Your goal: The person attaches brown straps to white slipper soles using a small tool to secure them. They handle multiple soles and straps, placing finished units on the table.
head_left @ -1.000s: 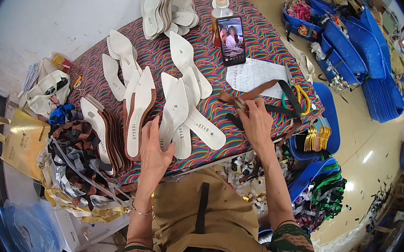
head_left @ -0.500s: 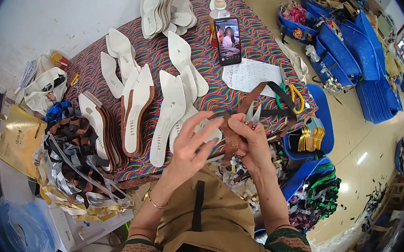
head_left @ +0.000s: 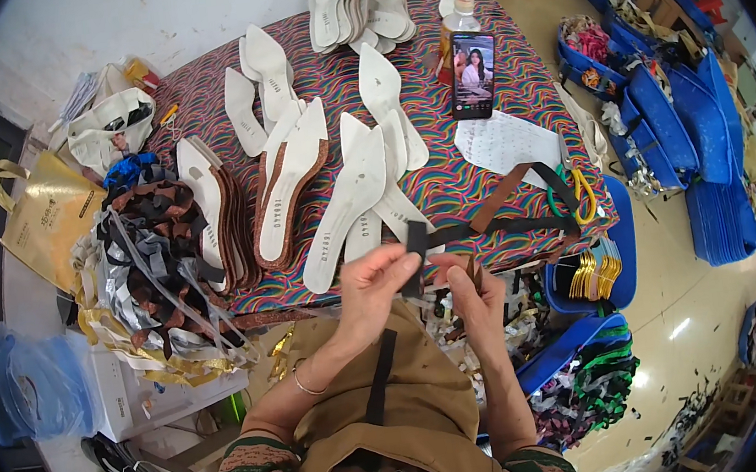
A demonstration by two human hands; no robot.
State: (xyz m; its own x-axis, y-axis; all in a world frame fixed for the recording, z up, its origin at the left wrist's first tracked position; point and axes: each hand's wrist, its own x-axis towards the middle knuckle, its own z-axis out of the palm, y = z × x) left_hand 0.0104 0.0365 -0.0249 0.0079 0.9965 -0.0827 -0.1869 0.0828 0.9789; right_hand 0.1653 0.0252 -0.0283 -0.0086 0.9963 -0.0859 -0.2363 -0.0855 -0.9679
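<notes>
My left hand (head_left: 376, 290) pinches a short black strip (head_left: 415, 249) between thumb and fingers, just off the table's near edge. Close beside it, my right hand (head_left: 481, 306) is closed; a small dark brown pointed bit shows at its fingertips, too small to make out. Beyond the hands, white shoe insoles (head_left: 350, 211) lie overlapped on the patterned cloth. A white insole with a brown edge (head_left: 295, 194) rests to their left. At the right, a brown strip (head_left: 499, 199) and a long black strip (head_left: 524, 225) lie near scissors with yellow handles (head_left: 584, 198).
A phone (head_left: 474, 76) leans on a bottle (head_left: 463, 13) at the back, behind a white sheet (head_left: 509, 148). Tangled strips (head_left: 155, 259) heap at the left. Blue bins (head_left: 623, 242) stand at the right, and several blue baskets (head_left: 651, 120) sit on the floor.
The glittery brown strip between my hands no longer shows there; a black strip is now in my left hand, whose spread fingers have closed. My right hand has moved down. The view has shifted.
</notes>
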